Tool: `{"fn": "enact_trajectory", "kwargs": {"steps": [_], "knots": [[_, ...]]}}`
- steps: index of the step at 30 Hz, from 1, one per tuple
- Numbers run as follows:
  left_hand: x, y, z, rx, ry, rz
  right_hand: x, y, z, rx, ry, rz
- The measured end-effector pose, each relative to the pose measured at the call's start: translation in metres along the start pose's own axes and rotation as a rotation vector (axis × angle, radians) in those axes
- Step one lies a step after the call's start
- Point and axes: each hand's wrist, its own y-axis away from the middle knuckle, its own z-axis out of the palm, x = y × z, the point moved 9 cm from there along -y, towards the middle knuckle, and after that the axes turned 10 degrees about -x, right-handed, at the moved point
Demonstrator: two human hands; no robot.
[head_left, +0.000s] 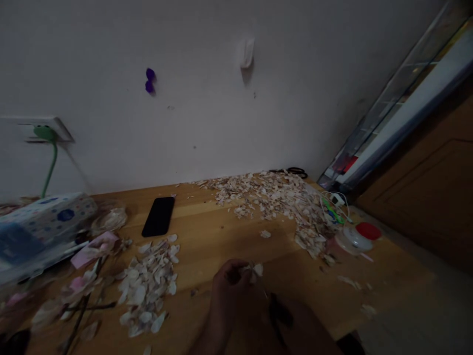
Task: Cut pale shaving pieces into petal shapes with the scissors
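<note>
Near the front of the wooden table, my left hand (229,288) pinches a pale, thin, petal-like piece (257,269) between thumb and fingers. My right hand (301,323) is closed around dark-handled scissors (280,313), whose thin metal tip points up at the piece. Dim light hides most of the right fingers. To the left lies a pile of broad, pale petal-like pieces (148,281). A wide heap of smaller, narrow pale bits (273,195) spreads across the back right, with a small clump (265,234) apart from it.
A black phone (158,217) lies back left, beside a dotted tissue pack (62,212) and a pink item (94,249). Dark sticks (86,305) lie front left. At right are a clear jar (353,240), a red lid (368,230) and a white cable (346,204). Black-handled scissors (297,172) rest by the wall.
</note>
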Motion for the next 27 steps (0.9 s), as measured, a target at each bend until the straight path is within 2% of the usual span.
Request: {"fn": "enact_trajectory", "kwargs": {"steps": [8, 13, 14, 16, 19, 23, 27], "knots": [[-0.002, 0.002, 0.004, -0.029, -0.052, -0.069, 0.000, -0.001, -0.006, 0.040, -0.048, -0.013], [-0.002, 0.005, 0.007, -0.018, 0.118, -0.155, 0.016, 0.008, -0.028, 0.289, -0.086, 0.059], [-0.003, 0.006, 0.007, -0.008, 0.176, -0.172, 0.022, 0.009, -0.028, 0.303, -0.084, 0.071], [-0.006, 0.007, 0.008, 0.003, 0.288, -0.206, 0.030, 0.007, -0.022, 0.279, -0.061, 0.080], [-0.005, 0.006, 0.009, -0.025, 0.369, -0.185, 0.034, 0.005, -0.007, 0.206, -0.003, 0.073], [-0.004, 0.003, 0.010, -0.085, 0.412, -0.087, 0.024, 0.004, 0.013, 0.079, 0.134, 0.129], [-0.016, 0.004, 0.011, -0.071, 0.564, -0.140, 0.013, 0.005, 0.014, 0.080, 0.246, 0.193]]}}
